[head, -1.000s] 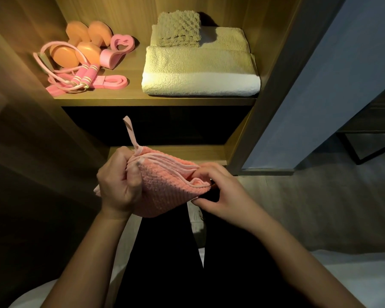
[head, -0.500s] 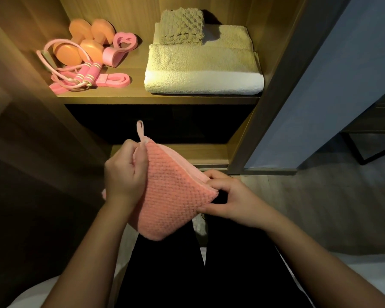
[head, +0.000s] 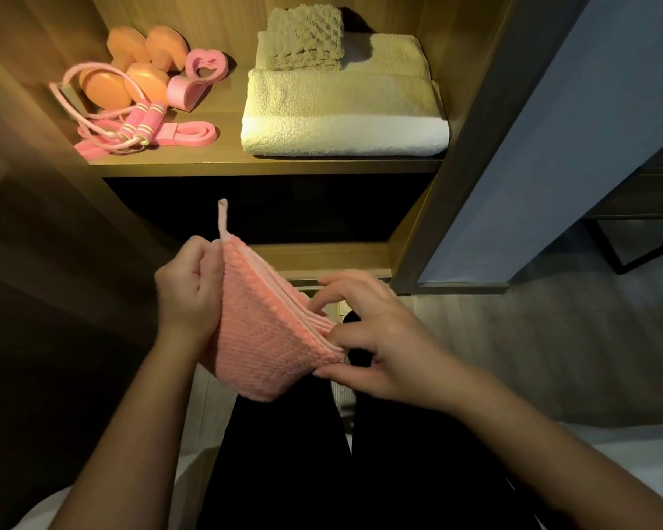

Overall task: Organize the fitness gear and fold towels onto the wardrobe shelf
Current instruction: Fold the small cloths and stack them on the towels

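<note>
A folded pink waffle towel point(head: 268, 338) with a hanging loop is held in front of the wardrobe, below the lit shelf point(head: 268, 164). My left hand point(head: 186, 290) grips its left edge near the loop. My right hand point(head: 372, 338) pinches the stacked layers at its right corner, thumb underneath. On the shelf lie a large folded cream towel point(head: 341, 116) with a small beige towel point(head: 307, 36) on top, orange dumbbells point(head: 131, 70), a pink skipping rope point(head: 131, 124), a pink band point(head: 192, 132) and a pink heart-shaped grip point(head: 200, 78).
The wardrobe's right side panel point(head: 475, 128) stands beside a blue-grey door point(head: 571, 147). A lower shelf point(head: 322, 258) sits behind the towel. My dark-trousered legs fill the bottom centre, with white bedding point(head: 628, 453) at either side. A dark metal frame point(head: 636, 242) stands at the far right.
The towel's layered edge has tipped toward me, showing its folds again. My right hand's fingers have spread over the layers at the corner. My left hand kept its hold.
</note>
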Available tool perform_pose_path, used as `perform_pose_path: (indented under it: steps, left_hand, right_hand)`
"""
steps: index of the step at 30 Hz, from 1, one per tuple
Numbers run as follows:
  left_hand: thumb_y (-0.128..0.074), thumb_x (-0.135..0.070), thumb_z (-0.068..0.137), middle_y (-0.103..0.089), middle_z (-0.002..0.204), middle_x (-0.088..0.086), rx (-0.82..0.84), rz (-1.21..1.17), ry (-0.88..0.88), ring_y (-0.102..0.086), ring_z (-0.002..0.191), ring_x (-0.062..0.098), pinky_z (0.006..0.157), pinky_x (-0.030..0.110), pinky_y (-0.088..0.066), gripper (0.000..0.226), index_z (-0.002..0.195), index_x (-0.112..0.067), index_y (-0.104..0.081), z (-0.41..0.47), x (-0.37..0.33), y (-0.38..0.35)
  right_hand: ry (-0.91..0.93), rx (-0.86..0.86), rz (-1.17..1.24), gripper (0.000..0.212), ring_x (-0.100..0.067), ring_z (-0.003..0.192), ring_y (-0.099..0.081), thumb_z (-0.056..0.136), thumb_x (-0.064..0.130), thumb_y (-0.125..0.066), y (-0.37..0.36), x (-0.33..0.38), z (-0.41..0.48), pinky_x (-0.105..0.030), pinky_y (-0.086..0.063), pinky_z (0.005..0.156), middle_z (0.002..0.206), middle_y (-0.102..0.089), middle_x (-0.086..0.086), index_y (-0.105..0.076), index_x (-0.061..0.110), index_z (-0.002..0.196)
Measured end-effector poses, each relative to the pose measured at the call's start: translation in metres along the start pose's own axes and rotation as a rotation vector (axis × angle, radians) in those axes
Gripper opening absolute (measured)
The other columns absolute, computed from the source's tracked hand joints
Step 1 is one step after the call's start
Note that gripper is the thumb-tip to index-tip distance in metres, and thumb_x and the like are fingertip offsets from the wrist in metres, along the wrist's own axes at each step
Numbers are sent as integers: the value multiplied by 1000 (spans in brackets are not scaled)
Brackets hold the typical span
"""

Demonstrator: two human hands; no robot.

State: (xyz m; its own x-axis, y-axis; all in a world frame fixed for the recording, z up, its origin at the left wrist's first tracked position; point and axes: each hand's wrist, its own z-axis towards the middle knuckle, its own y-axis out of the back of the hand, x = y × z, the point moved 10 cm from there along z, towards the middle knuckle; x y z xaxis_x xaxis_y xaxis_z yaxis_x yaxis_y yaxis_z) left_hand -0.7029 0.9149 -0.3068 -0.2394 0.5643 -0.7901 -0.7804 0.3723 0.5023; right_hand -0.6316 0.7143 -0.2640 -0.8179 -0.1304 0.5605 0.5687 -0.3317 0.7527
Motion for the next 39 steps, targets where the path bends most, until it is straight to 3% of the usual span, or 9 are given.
perform_pose_path:
  steps: [8, 11, 16, 19, 23, 27, 31, 36, 39]
  left_hand:
    - [-36, -47, 97, -53, 66, -3, 80, -13, -60, -52, 56, 7, 48, 17, -39, 41, 78, -15, -53, 7, -18, -9]
    - [-35, -46, 97, -54, 66, -4, 91, 29, -104, -52, 56, 12, 49, 26, -41, 39, 80, -16, -53, 9, -27, -13]
    - [-37, -43, 97, -49, 68, -14, 116, 123, -214, -52, 61, 5, 52, 24, -40, 34, 79, -19, -50, 5, -51, -14]
    - [-44, -41, 101, -52, 66, -8, 140, 172, -111, -53, 58, 13, 52, 28, -41, 35, 73, -21, -48, 11, -30, -12]
    - [-43, -43, 100, -59, 69, 9, 263, 190, 97, -57, 63, 27, 61, 50, -48, 43, 77, -10, -59, 7, 17, -32]
    - [-32, -45, 103, -64, 81, 5, 335, 149, 194, -61, 77, 20, 75, 44, -51, 48, 91, -13, -66, -1, 23, -50]
    - [-25, -46, 104, -63, 87, 3, 306, 136, 193, -60, 84, 17, 81, 42, -49, 52, 98, -13, -65, 3, 13, -48]
    - [-26, -48, 102, -62, 90, 6, 263, 119, 237, -61, 85, 19, 79, 37, -48, 52, 96, -11, -62, 3, -2, -54]
    - [-34, -60, 97, -64, 98, 7, 289, 11, 507, -61, 91, 24, 80, 39, -48, 54, 104, -14, -61, -4, 15, -50]
  right_hand:
    - [-85, 80, 79, 14, -11, 100, -57, 84, 33, -73, -12, -25, -5, -40, -51, 76, 111, -61, 11, -70, 19, 82]
    - [-14, 207, -16, 13, -1, 87, -53, 85, 36, -70, -19, -6, 0, -32, -49, 67, 100, -61, 17, -67, 23, 84]
    - [-320, 401, 54, 19, -3, 74, -52, 88, 38, -67, -37, -50, -6, -35, -46, 70, 78, -58, 14, -55, 27, 77]
    - [-352, 268, 330, 20, -11, 79, -59, 92, 32, -65, -31, -48, -12, -37, -49, 74, 82, -62, 6, -68, 14, 84]
    - [-319, 242, 287, 14, -13, 80, -60, 92, 31, -64, -28, -51, -17, -44, -50, 73, 85, -62, 7, -68, 19, 87]
    - [-437, 134, 364, 13, -8, 103, -59, 89, 28, -69, -23, -82, -17, -36, -48, 93, 107, -61, 7, -68, 17, 94]
    - [-856, -145, 821, 68, -3, 116, -52, 80, 34, -72, -29, -119, -34, -36, -50, 98, 139, -43, 15, -40, 31, 140]
    - [-1123, -144, 1335, 67, -22, 122, -54, 65, 39, -79, -108, -106, -50, -51, -34, 110, 121, -65, 1, -55, 27, 126]
    - [-1145, -347, 1436, 58, -26, 111, -63, 67, 22, -76, -105, -116, -47, -45, -46, 101, 111, -72, -8, -59, 12, 122]
